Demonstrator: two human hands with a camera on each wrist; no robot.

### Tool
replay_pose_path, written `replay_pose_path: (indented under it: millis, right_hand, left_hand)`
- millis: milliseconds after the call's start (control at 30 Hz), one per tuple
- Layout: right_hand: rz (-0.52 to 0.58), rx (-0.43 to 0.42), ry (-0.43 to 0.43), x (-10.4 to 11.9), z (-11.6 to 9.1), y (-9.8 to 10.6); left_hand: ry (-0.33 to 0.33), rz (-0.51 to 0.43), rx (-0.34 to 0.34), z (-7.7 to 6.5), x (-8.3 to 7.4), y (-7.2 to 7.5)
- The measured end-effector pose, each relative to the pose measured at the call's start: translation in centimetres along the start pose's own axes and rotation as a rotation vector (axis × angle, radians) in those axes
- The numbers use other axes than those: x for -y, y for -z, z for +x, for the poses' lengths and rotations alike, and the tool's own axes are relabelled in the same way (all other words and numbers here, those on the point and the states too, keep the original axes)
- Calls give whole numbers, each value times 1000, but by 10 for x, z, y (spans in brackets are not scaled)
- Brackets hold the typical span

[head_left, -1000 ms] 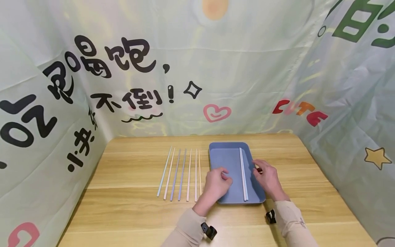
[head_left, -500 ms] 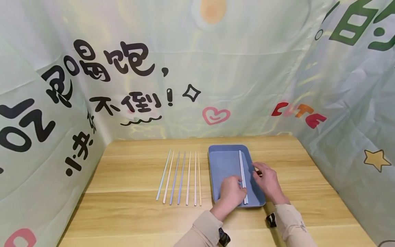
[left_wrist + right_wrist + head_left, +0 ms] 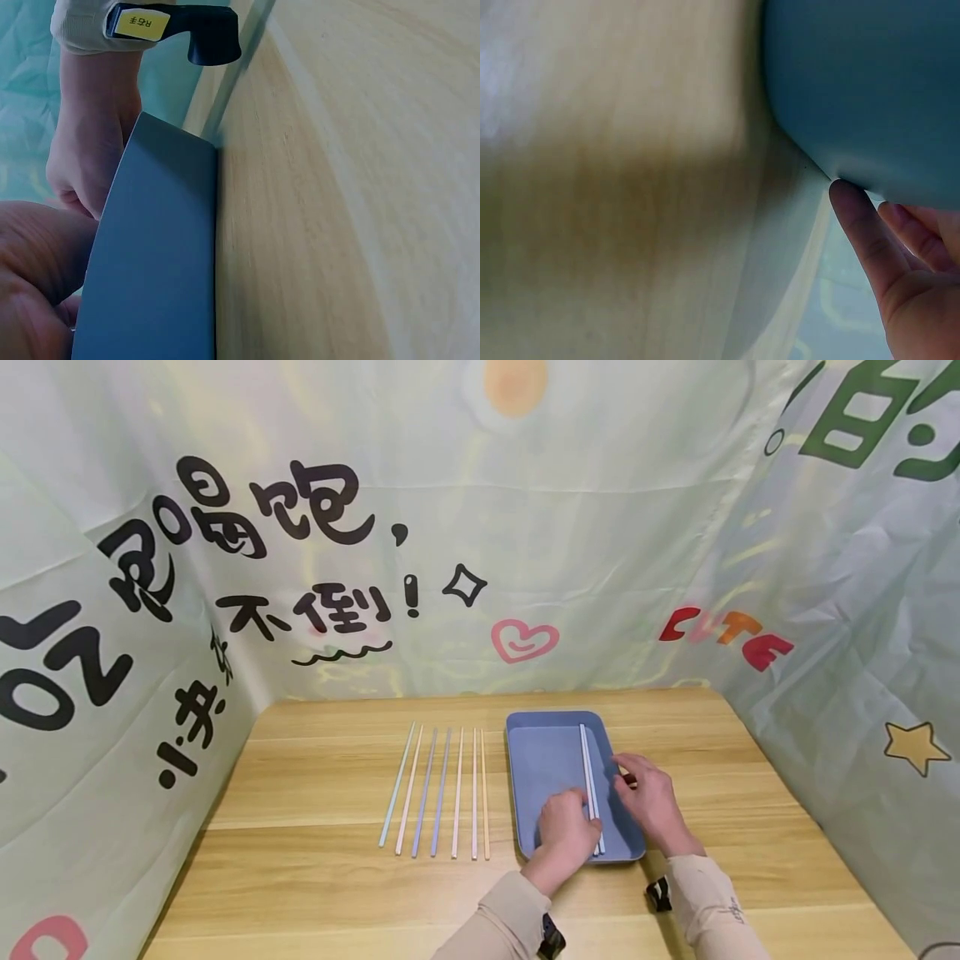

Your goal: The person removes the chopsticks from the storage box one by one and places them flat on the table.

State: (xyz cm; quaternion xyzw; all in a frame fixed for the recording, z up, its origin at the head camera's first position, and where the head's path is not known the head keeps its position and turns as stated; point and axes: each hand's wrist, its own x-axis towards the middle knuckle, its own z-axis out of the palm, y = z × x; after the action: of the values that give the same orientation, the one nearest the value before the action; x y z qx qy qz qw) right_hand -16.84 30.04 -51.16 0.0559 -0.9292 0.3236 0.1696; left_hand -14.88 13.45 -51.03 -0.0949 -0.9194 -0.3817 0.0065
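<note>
Two pale chopsticks lie lengthwise in the right half of a blue-grey rectangular tray. My left hand reaches over the tray's near side, its curled fingers pinching at the near ends of the chopsticks. The fingertips are partly hidden behind the hand. At the tray's right rim, my right hand touches the edge. Its fingers are fairly straight against the outer wall in the right wrist view. The tray's wall covers most of the left hand's work in the left wrist view.
Several chopsticks in pale blue, pink, purple and yellow lie in a spaced row left of the tray. All rest on a wooden table. Printed fabric walls in the back and both sides.
My left hand has moved right, from the tray's left side to the two chopsticks inside. Their near ends now stand slightly farther apart. The right hand has stayed at the rim.
</note>
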Motion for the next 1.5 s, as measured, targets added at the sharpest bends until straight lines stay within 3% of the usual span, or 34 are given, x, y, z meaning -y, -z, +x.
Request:
replay_pose_path:
  millis: [300, 700, 1033, 1367, 1500]
  right_hand:
    - [-4, 8, -11, 0, -1, 0]
    - [-2, 3, -17, 2, -2, 1]
    - [-6, -13, 3, 0, -2, 0]
    - [-12, 15, -28, 3, -3, 1]
    - [-14, 2, -16, 3, -3, 1]
  left_hand:
    - [28, -24, 9, 0, -1, 0]
    - [165, -183, 46, -1, -2, 4]
    - [98, -86, 30, -1, 0, 5]
    - [162, -199, 59, -3, 3, 7]
    - [146, -209, 52, -3, 3, 13]
